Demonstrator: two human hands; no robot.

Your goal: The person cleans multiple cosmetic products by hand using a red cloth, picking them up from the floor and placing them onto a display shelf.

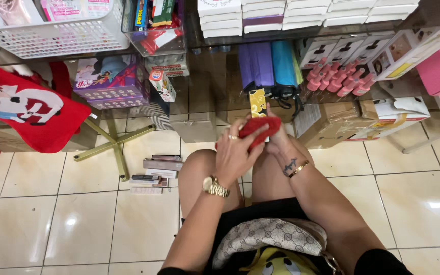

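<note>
Both hands meet above my knees. My left hand (235,150), with rings and a gold watch, grips a red fuzzy cloth (258,127) from the left side. My right hand (278,143), with a gold bracelet at the wrist, is mostly hidden behind the cloth and holds a narrow gold patterned box (257,103) that stands upright above the cloth. The cloth wraps around the box's lower end.
Small flat boxes (158,170) lie on the tiled floor left of my knee. A glass display case (204,91) ahead holds folded umbrellas (271,66), pink bottles (339,79) and cardboard boxes. A red stocking (24,109) drapes a stand at left. A patterned bag (268,237) rests in my lap.
</note>
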